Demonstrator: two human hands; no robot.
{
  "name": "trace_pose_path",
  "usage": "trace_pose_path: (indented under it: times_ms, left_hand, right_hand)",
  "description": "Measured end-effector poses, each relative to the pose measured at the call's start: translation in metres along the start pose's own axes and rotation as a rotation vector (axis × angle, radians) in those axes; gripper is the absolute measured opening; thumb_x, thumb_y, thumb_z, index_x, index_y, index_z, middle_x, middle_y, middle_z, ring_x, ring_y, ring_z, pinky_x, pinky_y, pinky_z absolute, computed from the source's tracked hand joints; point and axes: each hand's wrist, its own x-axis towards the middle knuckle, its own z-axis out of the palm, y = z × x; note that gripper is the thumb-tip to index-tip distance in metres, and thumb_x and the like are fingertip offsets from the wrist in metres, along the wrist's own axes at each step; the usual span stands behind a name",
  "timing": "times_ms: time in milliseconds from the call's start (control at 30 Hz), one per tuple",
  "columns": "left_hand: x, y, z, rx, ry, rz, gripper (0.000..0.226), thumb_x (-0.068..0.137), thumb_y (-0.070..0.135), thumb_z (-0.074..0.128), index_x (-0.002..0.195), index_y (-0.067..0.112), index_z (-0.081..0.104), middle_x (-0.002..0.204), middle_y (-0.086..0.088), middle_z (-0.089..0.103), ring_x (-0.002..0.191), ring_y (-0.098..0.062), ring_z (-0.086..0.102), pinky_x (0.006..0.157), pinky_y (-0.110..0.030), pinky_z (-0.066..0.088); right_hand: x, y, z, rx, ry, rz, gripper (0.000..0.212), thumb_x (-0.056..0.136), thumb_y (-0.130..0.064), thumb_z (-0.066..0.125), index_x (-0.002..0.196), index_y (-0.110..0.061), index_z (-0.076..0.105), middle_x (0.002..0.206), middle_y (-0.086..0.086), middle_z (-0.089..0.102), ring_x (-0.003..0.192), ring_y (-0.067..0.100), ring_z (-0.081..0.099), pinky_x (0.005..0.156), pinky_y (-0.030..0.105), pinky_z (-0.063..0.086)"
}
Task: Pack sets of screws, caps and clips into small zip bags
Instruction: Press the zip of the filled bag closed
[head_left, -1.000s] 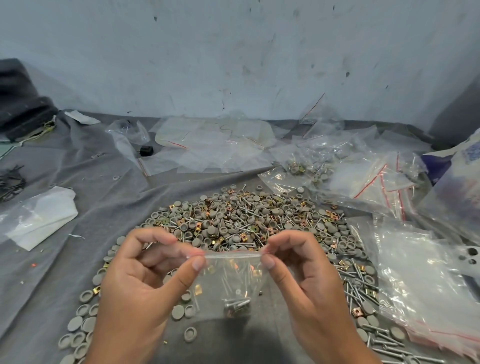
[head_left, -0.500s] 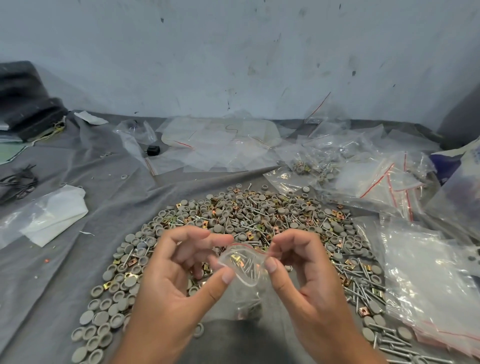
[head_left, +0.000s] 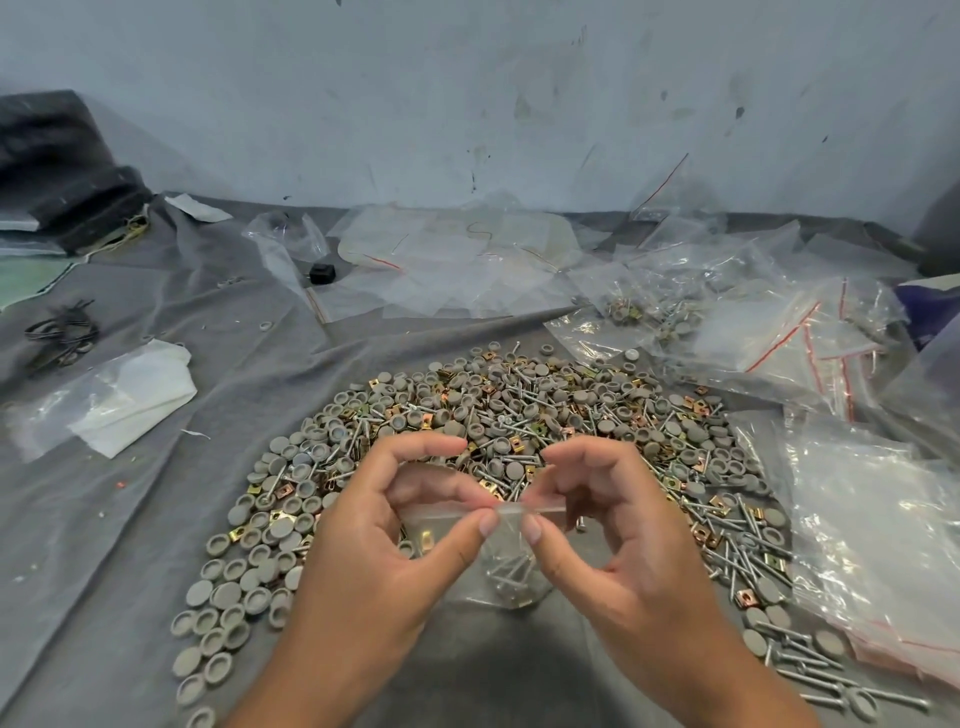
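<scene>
Compared with half a second earlier, when its mouth was gaping open, the small zip bag (head_left: 511, 551) is now being held flat along its top strip. The left hand (head_left: 374, 561) and right hand (head_left: 613, 561) are each pinching that strip between thumb and forefinger, thumbs nearly meeting at centre. Judged from this, sealing is underway; screws are lying at the bag's bottom. The bag is hanging at 6 o'clock of the mixed parts pile (head_left: 519, 415). A wrinkled grey cloth (head_left: 156, 519) is covering the surface. Filled bags (head_left: 779, 338) are lying at 2 o'clock, below a scuffed pale wall (head_left: 467, 104).
</scene>
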Motion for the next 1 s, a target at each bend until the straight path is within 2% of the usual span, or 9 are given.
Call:
trace_pose_path:
  times_ms: [133, 333, 467, 700, 867, 1000]
  left_hand:
    - [-0.0019, -0.0002, 0.0003, 0.061, -0.001, 0.034, 0.041, 0.077, 0.036, 0.080, 0.114, 0.040, 0.061, 0.096, -0.001, 0.076, 0.085, -0.019, 0.075, 0.065, -0.024, 0.058]
    - [-0.0039, 0.0012, 0.0027, 0.116, -0.002, 0.080, 0.040, 0.079, 0.033, 0.077, 0.115, 0.037, 0.061, 0.094, 0.003, 0.075, 0.087, -0.017, 0.074, 0.071, -0.018, 0.056]
    - [-0.0043, 0.0022, 0.0031, 0.148, -0.009, 0.104, 0.042, 0.079, 0.032, 0.078, 0.117, 0.038, 0.060, 0.093, 0.006, 0.075, 0.085, -0.017, 0.074, 0.069, -0.017, 0.056]
    - [-0.0060, 0.0002, 0.0020, 0.171, -0.008, 0.119, 0.040, 0.077, 0.033, 0.078, 0.112, 0.039, 0.059, 0.090, 0.004, 0.076, 0.076, -0.015, 0.074, 0.063, -0.016, 0.053]
    - [-0.0043, -0.0029, 0.0008, 0.171, -0.019, 0.148, 0.033, 0.078, 0.030, 0.079, 0.101, 0.035, 0.056, 0.089, 0.002, 0.076, 0.081, -0.018, 0.074, 0.070, -0.016, 0.053]
    - [-0.0027, -0.0041, 0.0010, 0.137, -0.010, 0.151, 0.038, 0.078, 0.034, 0.082, 0.106, 0.039, 0.057, 0.092, 0.004, 0.077, 0.086, -0.017, 0.075, 0.076, -0.018, 0.055]
  right_hand:
    - [-0.0008, 0.0011, 0.0000, -0.026, 0.003, -0.016, 0.032, 0.090, -0.032, 0.066, 0.117, -0.039, 0.051, 0.098, -0.010, 0.068, 0.090, 0.019, 0.067, 0.074, 0.028, 0.055]
    - [-0.0016, 0.0019, 0.0024, -0.038, 0.025, -0.033, 0.029, 0.090, -0.030, 0.065, 0.114, -0.037, 0.052, 0.097, -0.011, 0.067, 0.090, 0.018, 0.066, 0.073, 0.028, 0.054]
    - [-0.0026, 0.0031, 0.0034, -0.061, 0.008, -0.037, 0.024, 0.091, -0.032, 0.062, 0.111, -0.038, 0.051, 0.097, -0.013, 0.064, 0.089, 0.016, 0.065, 0.071, 0.033, 0.054]
    - [-0.0016, 0.0035, 0.0054, -0.107, -0.006, -0.074, 0.035, 0.090, -0.031, 0.068, 0.119, -0.038, 0.051, 0.098, -0.015, 0.068, 0.088, 0.016, 0.068, 0.069, 0.035, 0.055]
    - [-0.0016, 0.0035, 0.0054, -0.116, -0.006, -0.094, 0.036, 0.089, -0.028, 0.069, 0.117, -0.036, 0.050, 0.096, -0.017, 0.067, 0.085, 0.015, 0.068, 0.067, 0.033, 0.055]
    - [-0.0009, 0.0037, 0.0041, -0.076, 0.009, -0.073, 0.031, 0.087, -0.026, 0.066, 0.113, -0.037, 0.051, 0.094, -0.013, 0.066, 0.086, 0.017, 0.066, 0.069, 0.032, 0.054]
